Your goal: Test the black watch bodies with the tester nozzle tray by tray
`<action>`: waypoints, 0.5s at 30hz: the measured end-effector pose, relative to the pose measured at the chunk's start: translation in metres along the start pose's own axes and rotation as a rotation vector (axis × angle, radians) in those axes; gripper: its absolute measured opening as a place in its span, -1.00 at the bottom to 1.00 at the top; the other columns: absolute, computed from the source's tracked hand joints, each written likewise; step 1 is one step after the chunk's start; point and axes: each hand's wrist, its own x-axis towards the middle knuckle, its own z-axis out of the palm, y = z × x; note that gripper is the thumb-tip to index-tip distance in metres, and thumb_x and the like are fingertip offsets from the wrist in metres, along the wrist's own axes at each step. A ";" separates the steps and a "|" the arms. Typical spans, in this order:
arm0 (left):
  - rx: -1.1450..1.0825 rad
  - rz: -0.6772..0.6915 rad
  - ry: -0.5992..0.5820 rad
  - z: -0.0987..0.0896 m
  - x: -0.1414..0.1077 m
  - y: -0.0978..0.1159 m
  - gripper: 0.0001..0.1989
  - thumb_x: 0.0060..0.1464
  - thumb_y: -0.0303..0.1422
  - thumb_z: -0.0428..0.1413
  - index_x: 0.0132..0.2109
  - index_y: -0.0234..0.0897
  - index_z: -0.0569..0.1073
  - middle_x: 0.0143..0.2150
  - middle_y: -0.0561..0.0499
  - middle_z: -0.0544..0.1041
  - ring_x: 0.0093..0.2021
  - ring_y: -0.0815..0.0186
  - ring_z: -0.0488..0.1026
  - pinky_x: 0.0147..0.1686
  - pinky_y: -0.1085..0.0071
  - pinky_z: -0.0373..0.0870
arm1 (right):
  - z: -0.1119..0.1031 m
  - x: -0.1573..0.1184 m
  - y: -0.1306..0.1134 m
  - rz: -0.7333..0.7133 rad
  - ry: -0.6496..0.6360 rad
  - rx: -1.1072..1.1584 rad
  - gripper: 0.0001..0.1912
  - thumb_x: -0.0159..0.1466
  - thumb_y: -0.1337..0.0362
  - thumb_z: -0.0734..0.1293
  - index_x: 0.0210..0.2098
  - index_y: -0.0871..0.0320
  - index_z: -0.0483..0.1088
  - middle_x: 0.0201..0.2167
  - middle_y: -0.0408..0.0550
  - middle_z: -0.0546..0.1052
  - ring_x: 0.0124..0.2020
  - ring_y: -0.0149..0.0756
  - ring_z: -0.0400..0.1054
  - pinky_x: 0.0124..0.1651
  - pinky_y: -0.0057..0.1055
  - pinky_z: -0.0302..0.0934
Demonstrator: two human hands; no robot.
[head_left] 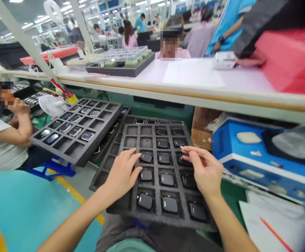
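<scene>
A black foam tray (pixel 157 218) lies in front of me, its square pockets holding several dark smartwatch bodies (pixel 167 179). My left hand (pixel 122 171) is over the tray's left side, fingers apart. Its fingertips are at the left edge of one watch body (pixel 146 157); I cannot tell whether they touch it. Pinched in my right hand (pixel 206 169) is a thin, pale, stick-like tool (pixel 182 147), its tip pointing left over the right column. That hand partly covers a watch body (pixel 184 160) below it.
Another foam tray (pixel 80 148) with watches sits tilted at left, on more stacked trays. A white shelf (pixel 142 83) crosses ahead. At right are a blue machine (pixel 228 136) and papers (pixel 257 224) with a red pen (pixel 276 234). A person (pixel 0 136) sits at left, near a white fan (pixel 49 105).
</scene>
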 end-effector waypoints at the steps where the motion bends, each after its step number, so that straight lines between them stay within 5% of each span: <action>1: 0.045 0.005 0.006 -0.012 -0.001 -0.003 -0.66 0.25 -0.39 0.10 0.15 -0.29 0.46 0.26 -0.24 0.44 0.26 0.01 0.33 0.18 0.04 0.33 | 0.000 -0.001 0.000 0.013 -0.001 -0.013 -0.71 0.30 0.06 0.40 -0.20 0.15 0.58 -0.22 0.02 0.65 -0.22 -0.21 0.58 -0.14 -0.23 0.56; 4: 0.182 -0.069 0.029 -0.061 0.010 -0.036 -0.69 0.26 -0.34 0.07 0.09 -0.27 0.53 0.23 -0.17 0.50 0.25 0.06 0.36 0.22 0.12 0.28 | -0.001 -0.005 -0.001 0.038 0.002 -0.058 -0.66 0.28 0.02 0.41 -0.18 0.17 0.58 -0.20 0.05 0.65 -0.25 -0.19 0.58 -0.09 -0.15 0.55; 7: 0.394 -0.452 -0.002 -0.120 0.026 -0.099 -0.67 0.22 -0.32 0.06 0.06 -0.23 0.57 0.14 -0.14 0.58 0.19 0.07 0.44 0.20 0.17 0.27 | 0.000 -0.008 -0.001 0.065 0.029 -0.059 -0.63 0.26 -0.02 0.42 -0.18 0.17 0.58 -0.19 0.06 0.64 -0.26 -0.19 0.58 -0.03 -0.11 0.53; 10: 0.486 -0.686 0.038 -0.167 0.031 -0.157 -0.77 0.07 -0.40 0.11 -0.21 -0.33 0.65 -0.13 -0.27 0.66 -0.03 -0.09 0.55 0.01 0.11 0.36 | 0.000 -0.008 0.000 0.079 0.047 -0.046 -0.61 0.24 -0.05 0.42 -0.19 0.16 0.58 -0.18 0.07 0.64 -0.25 -0.18 0.58 -0.01 -0.09 0.53; 15: 0.462 -0.679 0.103 -0.189 0.016 -0.186 -0.82 0.04 -0.32 0.10 -0.38 -0.17 0.61 -0.35 0.00 0.66 -0.29 0.13 0.55 -0.27 0.39 0.33 | 0.002 0.001 0.002 0.075 -0.026 -0.018 -0.59 0.23 -0.08 0.42 -0.19 0.15 0.59 -0.17 0.10 0.66 -0.21 -0.10 0.60 -0.13 -0.15 0.59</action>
